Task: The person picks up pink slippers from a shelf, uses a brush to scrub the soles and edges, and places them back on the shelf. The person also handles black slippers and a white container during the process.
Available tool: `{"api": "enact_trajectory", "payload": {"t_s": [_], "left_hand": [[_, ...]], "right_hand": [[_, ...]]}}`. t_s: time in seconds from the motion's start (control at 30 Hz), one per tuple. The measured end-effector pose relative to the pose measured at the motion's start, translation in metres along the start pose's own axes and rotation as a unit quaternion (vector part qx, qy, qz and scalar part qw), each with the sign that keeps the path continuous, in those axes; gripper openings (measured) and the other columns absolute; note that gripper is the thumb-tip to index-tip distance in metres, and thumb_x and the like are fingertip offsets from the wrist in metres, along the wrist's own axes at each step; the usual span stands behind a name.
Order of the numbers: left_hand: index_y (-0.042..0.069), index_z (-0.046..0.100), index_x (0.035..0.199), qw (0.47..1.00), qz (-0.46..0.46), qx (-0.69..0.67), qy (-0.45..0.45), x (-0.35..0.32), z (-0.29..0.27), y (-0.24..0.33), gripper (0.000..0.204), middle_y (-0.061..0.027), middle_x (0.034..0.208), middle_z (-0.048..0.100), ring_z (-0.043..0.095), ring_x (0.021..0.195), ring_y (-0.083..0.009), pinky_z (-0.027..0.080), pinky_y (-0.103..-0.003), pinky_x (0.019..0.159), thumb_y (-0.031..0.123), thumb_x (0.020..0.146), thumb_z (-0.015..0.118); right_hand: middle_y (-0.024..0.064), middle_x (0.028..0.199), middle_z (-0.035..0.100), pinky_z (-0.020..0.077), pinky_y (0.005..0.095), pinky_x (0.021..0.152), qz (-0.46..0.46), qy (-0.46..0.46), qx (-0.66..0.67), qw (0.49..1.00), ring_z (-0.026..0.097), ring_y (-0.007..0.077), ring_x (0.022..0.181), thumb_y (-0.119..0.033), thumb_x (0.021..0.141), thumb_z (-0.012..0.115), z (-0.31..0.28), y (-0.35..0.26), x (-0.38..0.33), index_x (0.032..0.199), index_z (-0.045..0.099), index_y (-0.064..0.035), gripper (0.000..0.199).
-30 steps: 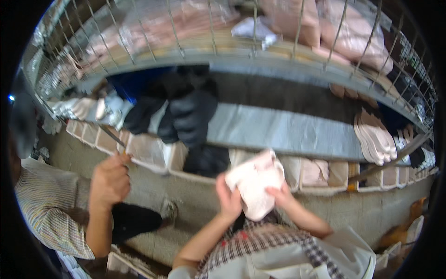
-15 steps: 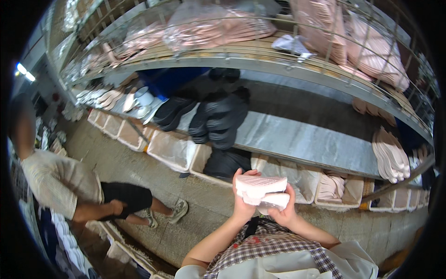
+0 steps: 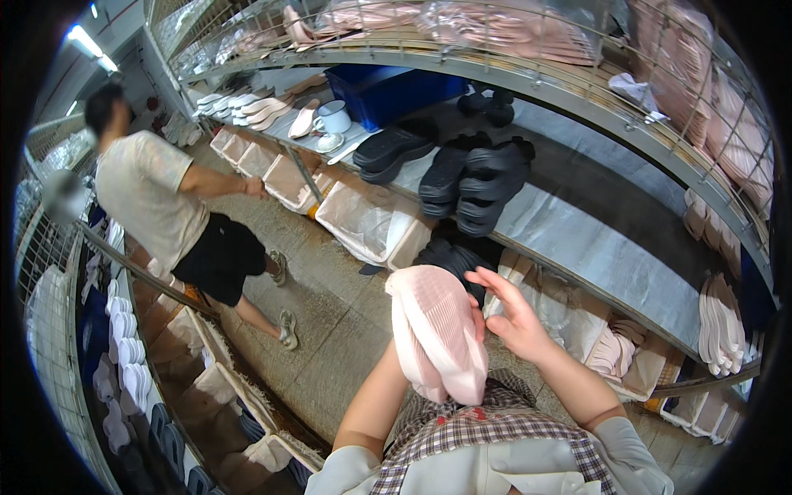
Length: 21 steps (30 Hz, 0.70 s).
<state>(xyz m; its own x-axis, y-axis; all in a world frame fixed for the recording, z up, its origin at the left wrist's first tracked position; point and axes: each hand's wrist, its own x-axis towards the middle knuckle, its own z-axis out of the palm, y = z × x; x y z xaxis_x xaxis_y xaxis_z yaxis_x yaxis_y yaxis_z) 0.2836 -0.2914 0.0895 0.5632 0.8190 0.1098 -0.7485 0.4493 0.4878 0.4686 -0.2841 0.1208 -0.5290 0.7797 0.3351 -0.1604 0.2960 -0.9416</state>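
A small stack of pale pink ribbed shoe soles (image 3: pixel 437 330) is held up in front of my apron, tilted with its toe end toward the shelf. Behind it, my left hand (image 3: pixel 478 322) grips the stack; most of that hand is hidden, with only some fingertips showing at the right edge. My right hand (image 3: pixel 518 320) is beside the stack, fingers stretched and apart, holding nothing. Several black soles (image 3: pixel 487 186) stand in stacks on the shelf beyond, and more black pieces (image 3: pixel 450 256) lie in a bin below.
The grey shelf (image 3: pixel 569 239) also bears a blue crate (image 3: pixel 396 95), a white mug (image 3: pixel 332 117) and pink soles (image 3: pixel 720 326). White-lined bins (image 3: pixel 371 223) line its lower edge. A person (image 3: pixel 165 198) stands in the aisle at left, near a rack of white soles (image 3: pixel 132 355).
The pink stack has turned more upright and moved left. My right hand has let go of it and opened. My view has swung left; the person has turned and now reaches out an arm.
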Motion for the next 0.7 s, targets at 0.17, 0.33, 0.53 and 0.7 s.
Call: {"api": "enact_trajectory", "payload": {"t_s": [0.17, 0.33, 0.53, 0.7], "left_hand": [[-0.005, 0.052, 0.107, 0.975, -0.099, 0.180, 0.082, -0.034, -0.010, 0.023, 0.032, -0.0211, 0.093, 0.060, 0.063, 0.075, -0.0318, 0.055, -0.040, 0.065, 0.022, 0.091, 0.048], [-0.005, 0.052, 0.117, 0.952, -0.063, 0.246, 0.169, -0.090, -0.041, 0.069, 0.036, -0.0177, 0.108, 0.061, 0.061, 0.095, -0.0275, 0.053, -0.036, 0.080, 0.020, 0.090, 0.052], [-0.002, 0.057, 0.114, 0.861, 0.289, 0.377, 0.179, -0.168, -0.041, 0.117, 0.047, -0.0110, 0.109, 0.062, 0.058, 0.098, -0.0187, 0.046, -0.033, 0.086, 0.023, 0.076, 0.071], [-0.002, 0.058, 0.105, 0.755, 0.272, 0.500, 0.325, -0.200, -0.026, 0.129, 0.043, -0.0108, 0.099, 0.062, 0.059, 0.090, -0.0192, 0.047, -0.031, 0.078, 0.015, 0.069, 0.076]], "right_hand": [[0.0075, 0.113, 0.056, 0.0434, 0.0197, 0.037, 0.238, -0.215, 0.189, 0.928, 0.059, 0.0090, 0.070, -0.015, 0.073, 0.077, 0.031, 0.004, 0.056, 0.139, 0.029, -0.0035, 0.082], [0.0050, 0.111, 0.057, 0.0453, 0.0274, 0.085, 0.112, -0.204, 0.192, 0.953, 0.055, 0.0121, 0.099, -0.010, 0.062, 0.084, 0.088, 0.026, 0.088, 0.124, 0.048, -0.0003, 0.072], [0.0043, 0.106, 0.054, 0.0408, 0.0281, 0.088, 0.031, -0.151, 0.108, 0.982, 0.051, 0.0139, 0.100, -0.012, 0.063, 0.084, 0.133, 0.043, 0.114, 0.115, 0.052, -0.0009, 0.061], [0.0068, 0.104, 0.049, 0.0389, 0.0310, 0.087, -0.062, -0.207, 0.007, 0.976, 0.049, 0.0190, 0.099, -0.014, 0.065, 0.083, 0.182, 0.049, 0.138, 0.114, 0.050, -0.0043, 0.059]]}}
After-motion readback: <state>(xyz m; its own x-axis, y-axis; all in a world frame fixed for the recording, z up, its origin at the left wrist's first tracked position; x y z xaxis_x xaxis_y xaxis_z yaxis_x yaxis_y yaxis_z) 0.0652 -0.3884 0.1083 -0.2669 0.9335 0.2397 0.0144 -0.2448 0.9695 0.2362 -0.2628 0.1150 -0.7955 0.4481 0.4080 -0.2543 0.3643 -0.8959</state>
